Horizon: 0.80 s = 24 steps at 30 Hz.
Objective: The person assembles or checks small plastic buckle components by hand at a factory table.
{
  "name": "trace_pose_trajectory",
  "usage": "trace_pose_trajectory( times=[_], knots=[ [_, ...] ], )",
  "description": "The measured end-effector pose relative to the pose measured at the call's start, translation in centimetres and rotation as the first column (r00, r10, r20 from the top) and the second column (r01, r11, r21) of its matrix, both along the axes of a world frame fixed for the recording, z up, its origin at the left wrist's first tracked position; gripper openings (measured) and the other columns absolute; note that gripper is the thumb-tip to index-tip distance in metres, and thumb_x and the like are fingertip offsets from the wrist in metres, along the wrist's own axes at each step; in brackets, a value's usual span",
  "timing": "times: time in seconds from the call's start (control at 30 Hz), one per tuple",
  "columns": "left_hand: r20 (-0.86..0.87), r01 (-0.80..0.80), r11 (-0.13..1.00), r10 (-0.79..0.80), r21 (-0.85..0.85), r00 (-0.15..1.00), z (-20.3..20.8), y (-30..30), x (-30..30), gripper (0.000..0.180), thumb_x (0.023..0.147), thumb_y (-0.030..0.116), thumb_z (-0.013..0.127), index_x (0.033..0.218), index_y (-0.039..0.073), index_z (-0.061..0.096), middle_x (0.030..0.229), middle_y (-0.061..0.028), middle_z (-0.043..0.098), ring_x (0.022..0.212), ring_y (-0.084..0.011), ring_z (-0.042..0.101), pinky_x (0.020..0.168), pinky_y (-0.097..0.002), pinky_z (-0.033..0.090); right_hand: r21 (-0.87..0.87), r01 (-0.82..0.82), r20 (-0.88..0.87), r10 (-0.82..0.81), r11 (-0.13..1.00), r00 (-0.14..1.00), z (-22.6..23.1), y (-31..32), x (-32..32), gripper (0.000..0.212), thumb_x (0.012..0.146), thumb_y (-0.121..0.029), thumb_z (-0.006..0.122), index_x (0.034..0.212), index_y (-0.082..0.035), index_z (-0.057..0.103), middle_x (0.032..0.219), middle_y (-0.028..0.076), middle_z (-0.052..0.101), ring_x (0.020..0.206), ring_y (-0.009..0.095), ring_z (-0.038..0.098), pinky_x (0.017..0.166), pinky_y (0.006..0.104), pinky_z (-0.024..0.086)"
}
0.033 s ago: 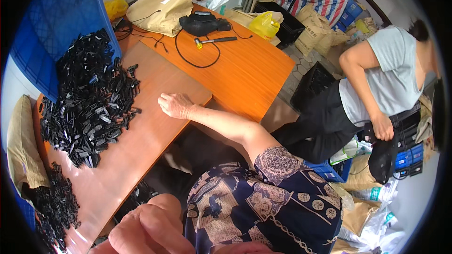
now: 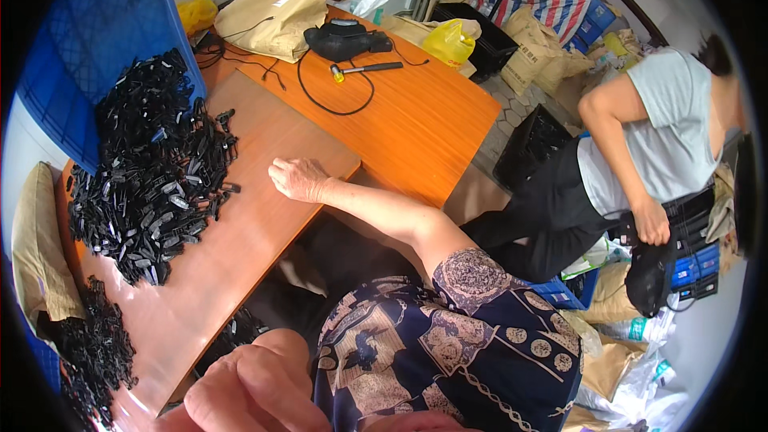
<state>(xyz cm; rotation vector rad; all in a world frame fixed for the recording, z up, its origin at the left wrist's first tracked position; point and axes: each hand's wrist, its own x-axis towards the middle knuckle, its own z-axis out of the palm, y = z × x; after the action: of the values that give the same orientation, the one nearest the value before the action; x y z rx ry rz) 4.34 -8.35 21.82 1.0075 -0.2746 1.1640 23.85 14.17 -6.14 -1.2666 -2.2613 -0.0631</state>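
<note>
My right hand [image 2: 298,180] rests on the brown board [image 2: 276,132] near its edge, fingers curled in and nothing seen in them. Close to the camera at the lower edge is my left hand [image 2: 248,388], its fingers bent and knuckles showing; whatever lies inside it is hidden. To the left of my right hand, a large heap of small black plastic parts [image 2: 152,192] spills from a tipped blue crate [image 2: 64,64], a gap away from my fingers. A second pile of black pieces [image 2: 100,344] lies at the near left, by the mouth of a tan sack [image 2: 40,248].
An orange tabletop [image 2: 424,128] beyond carries a hammer [image 2: 372,70], a black device with a looped cable [image 2: 348,38] and a paper sack [image 2: 280,12]. At the right, a co-worker [image 2: 652,136] grips a black item [image 2: 652,272]. Black bins [image 2: 532,144] and sacks [image 2: 552,56] stand behind.
The co-worker at the right has shifted slightly, and the black item in that person's hand has moved a little. My hands and the heaps look the same.
</note>
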Motion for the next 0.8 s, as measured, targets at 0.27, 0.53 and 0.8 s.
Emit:
trace_pose_trajectory(
  times=[0.27,0.53,0.8],
  knots=[
    [0.391,-0.218,0.899,0.058,0.379,0.918,-3.9,5.3,1.3,0.018,0.09,0.028,0.062,0.101,0.015,0.055,0.092,-0.009,0.055,0.085,-0.0212,0.047,0.071,-0.0382,0.039,0.062,-0.033,0.016,0.032,0.998,0.999,-0.2,1.5,2.1,0.007,0.086,-0.014,0.056,0.083,-0.009,0.053,0.082,0.009,0.055,0.063,0.031,0.061,0.053,0.0409,0.052],
    [-0.182,-0.636,0.121,0.983,0.762,-0.031,-19.3,8.7,-0.9,0.019,0.077,0.009,0.062,0.094,0.001,0.059,0.083,-0.011,0.057,0.072,-0.0286,0.058,0.063,-0.0367,0.048,-0.056,-0.015,-0.072,0.011,0.998,0.997,-1.9,0.9,4.1,0.018,0.088,-0.013,0.058,0.101,-0.001,0.063,0.103,0.018,0.063,0.091,0.033,0.061,0.08,0.0418,0.05],
    [-0.625,-0.791,-0.25,0.501,0.558,-0.599,-27.7,7.1,-16.8,0.014,0.082,0.01,0.057,0.094,0.004,0.059,0.078,-0.0152,0.062,0.073,-0.0323,0.063,0.064,-0.0385,0.051,-0.258,-0.084,-0.244,0.019,0.963,0.97,1.6,1.9,-0.6,0.029,0.091,-0.014,0.058,0.115,0.002,0.052,0.1,0.016,0.052,0.084,0.031,0.054,0.073,0.0384,0.046]
  ],
)
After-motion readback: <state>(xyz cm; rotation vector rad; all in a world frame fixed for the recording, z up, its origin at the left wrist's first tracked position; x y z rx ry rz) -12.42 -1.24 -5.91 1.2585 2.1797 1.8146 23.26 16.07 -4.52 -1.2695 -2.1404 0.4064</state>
